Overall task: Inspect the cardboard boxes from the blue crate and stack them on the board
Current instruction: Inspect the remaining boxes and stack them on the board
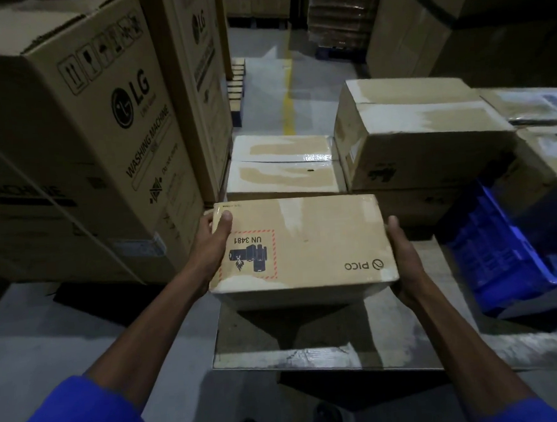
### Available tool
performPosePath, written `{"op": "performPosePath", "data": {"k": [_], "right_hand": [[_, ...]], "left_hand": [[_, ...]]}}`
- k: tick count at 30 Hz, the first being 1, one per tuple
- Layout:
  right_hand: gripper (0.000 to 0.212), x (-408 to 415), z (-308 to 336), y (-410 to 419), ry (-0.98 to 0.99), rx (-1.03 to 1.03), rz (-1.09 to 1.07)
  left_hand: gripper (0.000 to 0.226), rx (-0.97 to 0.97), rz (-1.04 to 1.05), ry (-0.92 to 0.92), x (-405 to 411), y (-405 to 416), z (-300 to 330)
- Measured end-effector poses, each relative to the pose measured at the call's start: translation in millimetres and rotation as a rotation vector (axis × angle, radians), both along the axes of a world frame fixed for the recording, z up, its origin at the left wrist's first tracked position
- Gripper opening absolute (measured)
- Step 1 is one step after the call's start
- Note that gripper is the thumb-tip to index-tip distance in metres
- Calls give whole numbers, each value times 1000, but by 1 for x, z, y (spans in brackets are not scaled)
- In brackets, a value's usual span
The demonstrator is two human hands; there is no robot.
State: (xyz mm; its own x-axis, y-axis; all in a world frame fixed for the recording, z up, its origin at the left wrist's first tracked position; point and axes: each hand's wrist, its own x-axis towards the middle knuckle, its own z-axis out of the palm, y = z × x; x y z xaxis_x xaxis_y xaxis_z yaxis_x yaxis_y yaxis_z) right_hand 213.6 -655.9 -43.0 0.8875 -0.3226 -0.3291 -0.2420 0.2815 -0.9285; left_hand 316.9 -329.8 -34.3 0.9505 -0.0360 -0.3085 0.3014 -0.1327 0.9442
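I hold a brown PICO cardboard box (pixel 305 241) with a red-bordered UN 3481 label, lifted above the board (pixel 311 349). My left hand (pixel 212 244) grips its left side, thumb over the top edge. My right hand (pixel 403 255) grips the right side, thumb up along the edge. The blue crate (pixel 501 256) stands to the right on the floor. Boxes stacked on the board beyond: a low taped pair (pixel 284 164) and a taller stack (pixel 419 137).
Large LG washing machine cartons (pixel 80 135) tower at the left. More boxes (pixel 547 148) sit at the far right behind the crate. A grey aisle with a yellow line (pixel 288 102) runs ahead. My shoes (pixel 326 420) show at the bottom.
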Motion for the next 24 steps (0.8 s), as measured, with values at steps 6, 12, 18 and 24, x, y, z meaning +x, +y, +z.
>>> {"op": "performPosePath", "data": {"k": [6, 12, 18, 24], "right_hand": [[91, 0, 9, 5, 3, 33, -56], [67, -9, -2, 1, 73, 121, -30], [46, -14, 7, -2, 142, 152, 31], [29, -24, 0, 1, 169, 135, -8]], "left_hand": [[63, -63, 37, -42, 0, 0, 8], [28, -127, -27, 54, -6, -1, 11], [40, -325, -93, 438, -13, 8, 16], [41, -346, -50, 484, -16, 11, 7]]}}
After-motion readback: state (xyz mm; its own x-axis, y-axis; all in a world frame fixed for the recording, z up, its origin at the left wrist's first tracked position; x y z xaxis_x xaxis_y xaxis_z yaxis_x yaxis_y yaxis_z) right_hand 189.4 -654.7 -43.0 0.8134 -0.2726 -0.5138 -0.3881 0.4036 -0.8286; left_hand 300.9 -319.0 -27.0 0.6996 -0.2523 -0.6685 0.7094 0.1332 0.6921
